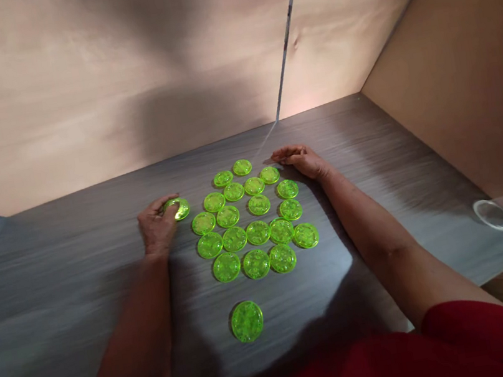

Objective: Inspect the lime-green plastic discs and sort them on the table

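Several round, bright green, see-through discs lie flat on the grey table point(65, 267), grouped close together in the middle, such as the disc point(258, 233) near the group's centre. My left hand point(157, 223) is at the group's left side, its thumb and fingers closed on a green disc point(181, 208). To the right of the group's back edge, my right hand point(299, 159) rests near the table with its fingers together; whether they hold anything is hidden. One single disc point(247, 321) lies apart from the others, nearer to my body.
A wooden board wall point(51, 86) stands behind the table, with a side wall point(465, 68) at the right. A thin strip point(283, 57) rises near the back wall. A clear plastic tube point(495, 215) lies at the right edge.
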`<state>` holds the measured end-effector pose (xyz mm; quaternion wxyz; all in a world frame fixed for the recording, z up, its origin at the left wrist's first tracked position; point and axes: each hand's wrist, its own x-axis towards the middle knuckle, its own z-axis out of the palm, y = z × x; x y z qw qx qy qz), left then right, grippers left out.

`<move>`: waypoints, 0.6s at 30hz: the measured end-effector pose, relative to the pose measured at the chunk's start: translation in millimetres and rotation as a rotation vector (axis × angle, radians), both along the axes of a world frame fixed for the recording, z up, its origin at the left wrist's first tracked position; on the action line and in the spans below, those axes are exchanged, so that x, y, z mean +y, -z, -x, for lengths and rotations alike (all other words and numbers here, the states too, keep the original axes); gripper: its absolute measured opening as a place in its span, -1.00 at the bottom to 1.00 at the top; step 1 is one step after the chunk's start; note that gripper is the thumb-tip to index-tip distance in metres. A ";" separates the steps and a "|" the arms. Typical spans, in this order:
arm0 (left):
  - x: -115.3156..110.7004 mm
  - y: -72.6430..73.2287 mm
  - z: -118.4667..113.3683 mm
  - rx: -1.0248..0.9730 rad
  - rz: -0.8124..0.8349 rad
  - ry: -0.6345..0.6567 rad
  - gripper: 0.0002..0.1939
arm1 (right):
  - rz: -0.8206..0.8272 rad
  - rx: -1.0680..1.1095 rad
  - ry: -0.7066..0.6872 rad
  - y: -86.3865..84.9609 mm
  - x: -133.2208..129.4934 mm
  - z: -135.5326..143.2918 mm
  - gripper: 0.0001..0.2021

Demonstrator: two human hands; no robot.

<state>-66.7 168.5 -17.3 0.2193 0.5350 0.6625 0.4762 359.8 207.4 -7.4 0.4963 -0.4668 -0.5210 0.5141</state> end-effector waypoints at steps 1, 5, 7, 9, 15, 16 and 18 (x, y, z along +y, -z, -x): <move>-0.5 -1.4 -1.6 -0.037 0.007 -0.018 -0.64 | -0.014 -0.007 -0.001 0.8 -2.0 1.8 -0.68; -1.6 -6.4 -5.6 -0.148 0.040 -0.036 -0.47 | -0.065 -0.131 0.002 5.1 -15.9 8.8 -0.72; -1.7 -8.1 -5.9 -0.164 0.043 -0.031 -0.40 | -0.083 -0.170 0.031 7.8 -27.2 9.7 -0.73; -1.8 -9.7 -5.9 -0.160 0.046 -0.027 -0.37 | -0.101 -0.180 0.056 10.1 -42.1 7.7 -0.71; -5.7 -18.6 -11.8 -0.168 0.042 -0.039 -0.34 | -0.177 -0.236 -0.035 12.3 -84.3 -9.7 -0.65; -6.5 -20.2 -13.1 -0.184 0.039 -0.038 -0.34 | -0.199 -0.265 -0.068 12.5 -85.9 -12.6 -0.61; -7.6 -22.5 -14.8 -0.200 0.041 -0.029 -0.35 | -0.253 -0.337 -0.142 13.5 -84.0 -17.3 -0.50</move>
